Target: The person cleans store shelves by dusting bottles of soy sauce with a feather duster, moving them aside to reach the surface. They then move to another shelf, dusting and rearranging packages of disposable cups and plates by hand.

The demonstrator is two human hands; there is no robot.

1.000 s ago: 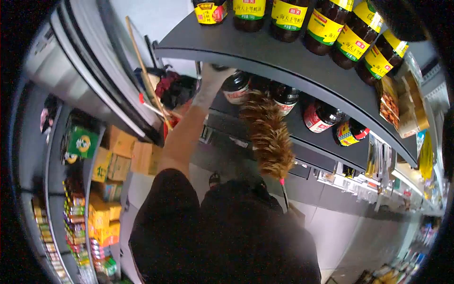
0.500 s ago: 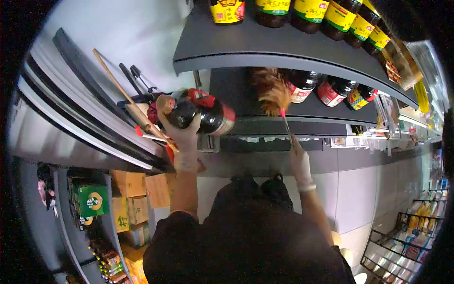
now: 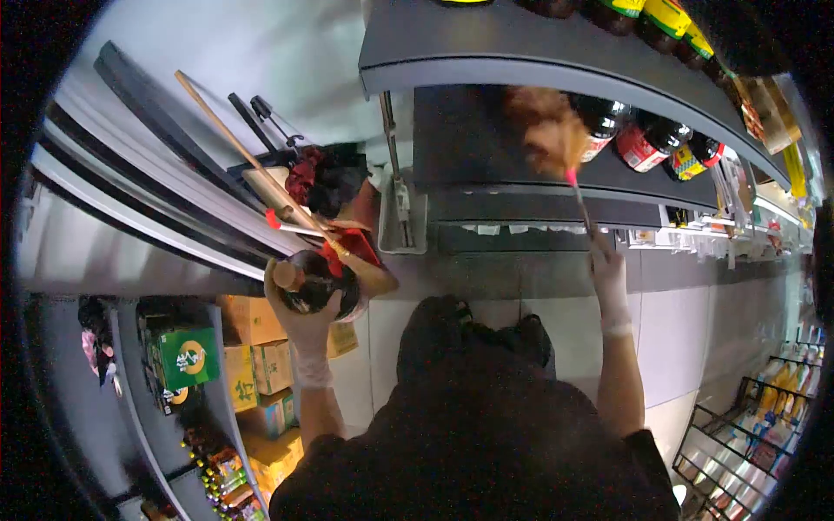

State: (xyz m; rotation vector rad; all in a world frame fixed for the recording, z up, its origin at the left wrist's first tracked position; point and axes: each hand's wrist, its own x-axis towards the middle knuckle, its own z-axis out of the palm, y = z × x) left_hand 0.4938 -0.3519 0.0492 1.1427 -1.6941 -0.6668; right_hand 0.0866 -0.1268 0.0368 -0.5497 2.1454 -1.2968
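Observation:
My left hand [image 3: 306, 334], in a white glove, is closed around a big dark sauce bottle [image 3: 314, 280] with a brownish cap. The bottle is at the left, off the shelf, its cap end facing me. At the right, my gloved right hand [image 3: 611, 282] grips the handle of a feather duster [image 3: 556, 143]. Its brown feathers are blurred over the lower shelf [image 3: 465, 148], beside and partly in front of a dark bottle [image 3: 599, 122]. Farther right on that shelf stand a red-labelled bottle [image 3: 650, 143] and one with a yellow-and-blue label [image 3: 691, 161].
The upper shelf [image 3: 512, 48] overhangs the lower one and bears yellow-labelled bottles [image 3: 665, 22]. A wooden stick [image 3: 239, 152] leans at the left near a grey bin [image 3: 406, 227]. Cartons [image 3: 274, 369] are stacked lower left; a black wire rack [image 3: 704, 438] stands lower right.
The bottle in my left hand has moved away from the shelf, down and left. The duster has shifted right along the lower shelf, while the view has shifted too.

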